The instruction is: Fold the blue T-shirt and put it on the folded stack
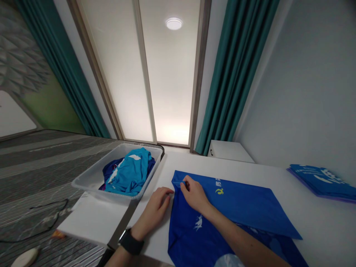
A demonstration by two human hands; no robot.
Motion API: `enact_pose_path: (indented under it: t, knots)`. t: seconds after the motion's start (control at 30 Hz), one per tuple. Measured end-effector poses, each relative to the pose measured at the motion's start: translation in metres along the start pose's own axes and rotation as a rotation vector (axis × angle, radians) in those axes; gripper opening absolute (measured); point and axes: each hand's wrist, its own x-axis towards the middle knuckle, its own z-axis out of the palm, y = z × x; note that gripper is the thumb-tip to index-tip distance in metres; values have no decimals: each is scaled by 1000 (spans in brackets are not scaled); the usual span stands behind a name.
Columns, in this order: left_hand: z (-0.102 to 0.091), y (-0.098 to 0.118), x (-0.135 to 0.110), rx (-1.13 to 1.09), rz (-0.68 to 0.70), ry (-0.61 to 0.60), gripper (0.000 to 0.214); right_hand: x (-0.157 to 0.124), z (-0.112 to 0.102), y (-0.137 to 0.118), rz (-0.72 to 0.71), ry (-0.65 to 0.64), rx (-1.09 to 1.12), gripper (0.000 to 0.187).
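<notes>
A blue printed shirt (241, 202) lies partly folded on the white table, with its upper layer turned over a darker blue layer. White lettering, a yellow-green mark and a small white figure show on it. My right hand (194, 193) rests over its upper left part, thumb and fingertips pinching the fabric near the left edge. My left hand (157, 207), a dark watch on its wrist, lies on the table just left of the shirt. Its fingers are apart and its fingertips reach the shirt's edge. My right forearm hides part of the shirt.
At left, a clear plastic bin (80, 181) holds crumpled blue and purple clothes (130, 172). A stack of folded blue shirts (324, 181) lies on the right of the white table (267, 174). Behind stand a white cabinet (229, 150), teal curtains (236, 74) and sliding doors (169, 81).
</notes>
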Motion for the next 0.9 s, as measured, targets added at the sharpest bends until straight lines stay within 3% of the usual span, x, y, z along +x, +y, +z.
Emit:
enact_pose_path:
  t: [0.1,0.23,0.43,0.67,0.8,0.9]
  knots:
    - [1,-1,2,154,86,-48,31,4,-6,2,8,47,50,14]
    - [-1,-4,8,297,88,-90,36,6,-10,1,10,50,68,13]
    - [-3,-18,31,163,-57,-32,34,-3,-1,-7,-94,-11,-24,6]
    - [8,-26,61,70,-175,36,27,-17,12,-8,-296,-65,-208,5]
    - [12,-32,60,50,-148,122,26,-11,9,-3,-194,-8,-99,6]
    - [13,-34,58,54,-88,119,22,-3,2,5,-79,73,58,13]
